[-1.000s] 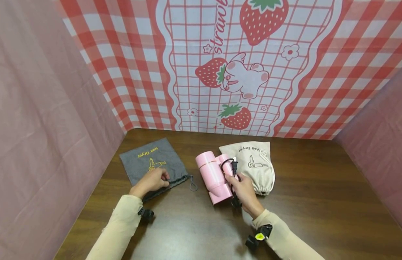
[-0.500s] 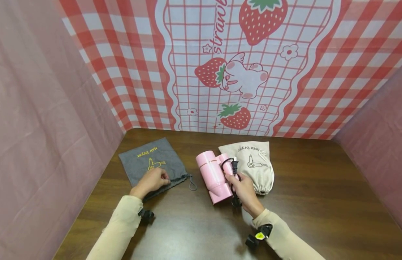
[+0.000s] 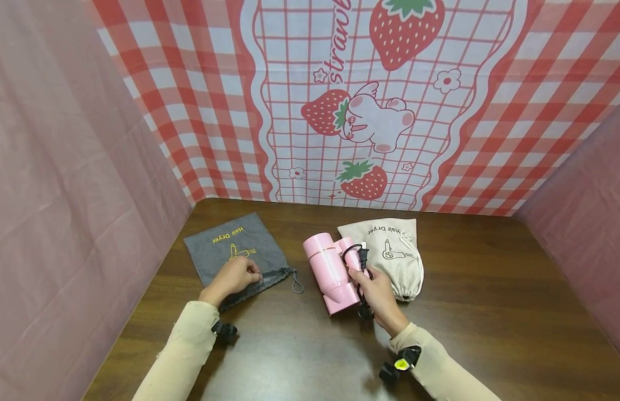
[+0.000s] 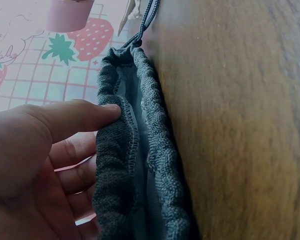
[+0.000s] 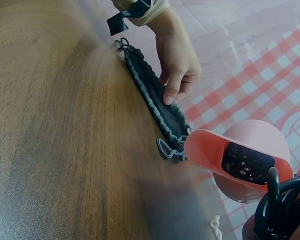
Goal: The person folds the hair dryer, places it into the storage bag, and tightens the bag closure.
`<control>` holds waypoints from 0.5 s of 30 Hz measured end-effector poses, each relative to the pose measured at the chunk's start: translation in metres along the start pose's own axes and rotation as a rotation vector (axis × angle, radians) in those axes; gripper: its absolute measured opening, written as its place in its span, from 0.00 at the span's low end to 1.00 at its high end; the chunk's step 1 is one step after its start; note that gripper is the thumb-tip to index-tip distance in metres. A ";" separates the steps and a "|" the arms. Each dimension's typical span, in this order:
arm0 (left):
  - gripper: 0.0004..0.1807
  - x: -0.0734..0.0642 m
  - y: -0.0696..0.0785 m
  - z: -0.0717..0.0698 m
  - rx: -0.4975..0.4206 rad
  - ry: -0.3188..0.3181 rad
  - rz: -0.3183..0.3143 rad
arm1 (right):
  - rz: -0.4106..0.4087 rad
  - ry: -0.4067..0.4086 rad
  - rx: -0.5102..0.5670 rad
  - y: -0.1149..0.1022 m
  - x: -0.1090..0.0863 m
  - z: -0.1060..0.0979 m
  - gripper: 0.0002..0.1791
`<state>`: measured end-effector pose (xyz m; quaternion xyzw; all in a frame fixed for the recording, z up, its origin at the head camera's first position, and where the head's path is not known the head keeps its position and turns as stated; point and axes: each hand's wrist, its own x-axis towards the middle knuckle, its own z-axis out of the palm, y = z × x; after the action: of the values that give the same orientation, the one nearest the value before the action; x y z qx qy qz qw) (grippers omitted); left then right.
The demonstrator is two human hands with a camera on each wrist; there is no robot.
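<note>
My left hand (image 3: 234, 278) pinches the upper rim of a grey drawstring bag (image 3: 252, 236) printed "Hair Dryer". In the left wrist view the thumb lies inside that gathered rim (image 4: 112, 145), and the mouth gapes as a narrow slit. Right of the bag, my right hand (image 3: 380, 292) grips a pink hair dryer (image 3: 327, 267) by its folded handle, with the black cord (image 3: 363, 257) bundled against it. The dryer's nozzle (image 5: 205, 147) points toward the near side, and in the right wrist view it overlaps the bag's corded end. My right fingers are mostly hidden under the handle and cord.
A cream drawstring bag (image 3: 400, 273), also printed "Hair Dryer", lies behind the right hand and looks filled out. The wooden table (image 3: 490, 312) runs back to a red checked strawberry curtain (image 3: 214, 111). Pink cloth (image 3: 64, 167) hangs at both sides.
The grey bag's mouth gapes slightly wider at the left hand's pinch. Both hands and the hair dryer stay almost in place.
</note>
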<state>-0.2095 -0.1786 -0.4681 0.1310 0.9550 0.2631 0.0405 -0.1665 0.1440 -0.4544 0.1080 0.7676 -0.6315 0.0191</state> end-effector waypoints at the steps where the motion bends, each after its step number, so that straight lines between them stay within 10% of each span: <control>1: 0.04 0.000 0.001 0.000 0.003 0.001 -0.006 | 0.003 0.001 -0.001 0.000 0.000 0.000 0.10; 15: 0.06 0.003 0.004 -0.004 -0.063 0.050 -0.014 | 0.017 -0.012 0.003 -0.002 0.001 -0.001 0.10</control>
<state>-0.2125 -0.1764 -0.4630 0.1165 0.9479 0.2957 0.0226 -0.1680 0.1449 -0.4528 0.1106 0.7656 -0.6331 0.0290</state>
